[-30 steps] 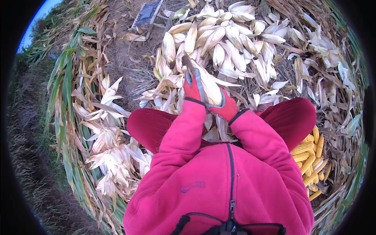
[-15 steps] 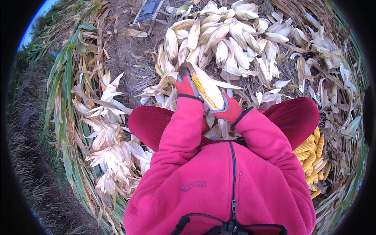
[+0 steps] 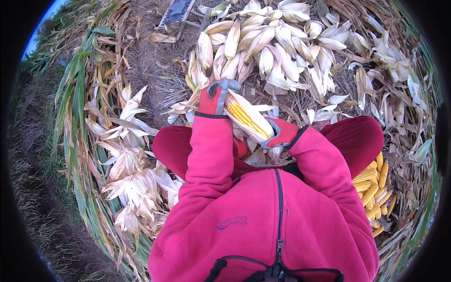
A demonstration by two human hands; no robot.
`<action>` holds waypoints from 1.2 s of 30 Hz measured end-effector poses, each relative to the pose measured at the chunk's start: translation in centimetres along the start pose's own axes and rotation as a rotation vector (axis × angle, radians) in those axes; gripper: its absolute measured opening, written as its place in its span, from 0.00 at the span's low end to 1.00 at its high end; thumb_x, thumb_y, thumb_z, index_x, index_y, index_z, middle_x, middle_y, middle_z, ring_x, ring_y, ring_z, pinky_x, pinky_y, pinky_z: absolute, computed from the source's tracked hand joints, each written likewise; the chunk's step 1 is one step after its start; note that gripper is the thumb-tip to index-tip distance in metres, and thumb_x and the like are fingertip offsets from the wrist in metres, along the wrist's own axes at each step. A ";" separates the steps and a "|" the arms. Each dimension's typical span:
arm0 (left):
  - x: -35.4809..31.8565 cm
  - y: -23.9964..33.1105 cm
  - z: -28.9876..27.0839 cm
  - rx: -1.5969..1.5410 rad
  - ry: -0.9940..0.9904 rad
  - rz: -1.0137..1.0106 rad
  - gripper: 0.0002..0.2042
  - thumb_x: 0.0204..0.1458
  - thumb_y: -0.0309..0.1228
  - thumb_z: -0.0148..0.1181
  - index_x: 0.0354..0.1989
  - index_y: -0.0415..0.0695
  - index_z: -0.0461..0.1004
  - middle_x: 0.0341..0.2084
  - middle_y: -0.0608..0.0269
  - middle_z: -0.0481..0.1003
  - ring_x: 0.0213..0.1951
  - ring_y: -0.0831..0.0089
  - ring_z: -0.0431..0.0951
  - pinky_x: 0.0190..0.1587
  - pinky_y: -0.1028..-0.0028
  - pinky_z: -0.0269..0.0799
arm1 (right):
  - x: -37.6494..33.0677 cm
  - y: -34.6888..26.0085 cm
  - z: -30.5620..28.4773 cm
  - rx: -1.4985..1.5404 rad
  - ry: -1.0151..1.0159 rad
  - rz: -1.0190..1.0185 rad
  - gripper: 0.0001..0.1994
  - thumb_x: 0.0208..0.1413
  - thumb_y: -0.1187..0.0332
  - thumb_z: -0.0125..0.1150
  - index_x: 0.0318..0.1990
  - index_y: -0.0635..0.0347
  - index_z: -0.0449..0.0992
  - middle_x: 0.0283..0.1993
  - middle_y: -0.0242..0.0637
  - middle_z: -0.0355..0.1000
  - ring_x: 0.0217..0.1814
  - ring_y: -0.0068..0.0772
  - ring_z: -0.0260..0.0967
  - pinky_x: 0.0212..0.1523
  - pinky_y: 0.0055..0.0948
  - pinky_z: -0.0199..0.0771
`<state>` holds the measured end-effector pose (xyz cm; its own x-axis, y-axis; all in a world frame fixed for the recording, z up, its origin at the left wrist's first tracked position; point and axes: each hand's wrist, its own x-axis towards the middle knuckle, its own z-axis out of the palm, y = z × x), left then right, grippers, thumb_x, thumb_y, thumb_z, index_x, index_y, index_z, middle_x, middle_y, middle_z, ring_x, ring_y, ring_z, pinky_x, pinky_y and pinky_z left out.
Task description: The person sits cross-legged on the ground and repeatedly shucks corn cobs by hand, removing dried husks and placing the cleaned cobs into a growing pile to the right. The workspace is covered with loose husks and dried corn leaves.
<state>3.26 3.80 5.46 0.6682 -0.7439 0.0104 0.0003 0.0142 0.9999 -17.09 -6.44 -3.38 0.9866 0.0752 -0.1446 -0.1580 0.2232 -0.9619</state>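
A part-husked ear of corn (image 3: 245,117) is held slantwise between the hands, in front of the lap, a strip of yellow kernels bare between pale husk leaves. The right hand (image 3: 281,133), in a red and grey glove, has its fingers closed around the ear's lower end. The left hand (image 3: 216,97), gloved alike, is at the upper end, its fingers curled; whether they grip any husk, I cannot tell. Dark red trouser legs (image 3: 171,146) spread either side.

Farther out, a heap of unpeeled ears (image 3: 263,47) lies toward the far edge of the ground (image 3: 155,70). Loose husks (image 3: 134,192) lie nearer its left edge, just inside a band of leafy stalks (image 3: 77,131). Bare yellow ears (image 3: 371,188) are piled near its right edge, beside the person.
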 end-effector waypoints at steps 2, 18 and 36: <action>-0.3 -0.4 0.0 -0.162 -0.011 -0.119 0.15 0.52 0.42 0.55 0.32 0.40 0.73 0.25 0.64 0.73 0.28 0.76 0.72 0.35 0.79 0.66 | -0.3 -0.4 -0.5 -0.122 0.068 0.001 0.43 0.34 0.72 0.68 0.62 0.63 0.52 0.58 0.36 0.60 0.60 0.27 0.56 0.61 0.29 0.51; 1.2 -4.3 3.9 -0.877 0.403 -0.219 0.12 0.55 0.43 0.48 0.26 0.48 0.65 0.22 0.68 0.69 0.29 0.67 0.73 0.34 0.64 0.72 | 2.6 -0.3 1.4 0.441 0.494 -0.394 0.38 0.45 0.75 0.59 0.64 0.60 0.46 0.62 0.39 0.55 0.66 0.32 0.48 0.63 0.32 0.47; 0.7 -3.6 -8.3 -0.383 0.612 -0.270 0.20 0.50 0.52 0.50 0.30 0.44 0.69 0.29 0.50 0.75 0.13 0.75 0.69 0.14 0.78 0.65 | -2.1 0.5 -9.2 1.078 1.365 -0.633 0.29 0.53 0.46 0.51 0.54 0.59 0.62 0.51 0.41 0.64 0.51 0.43 0.65 0.53 0.44 0.65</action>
<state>9.92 8.81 1.75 0.9007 -0.2541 -0.3525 0.4051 0.1976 0.8927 -18.87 -15.47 -5.71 0.1583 -0.8751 -0.4574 0.7894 0.3904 -0.4737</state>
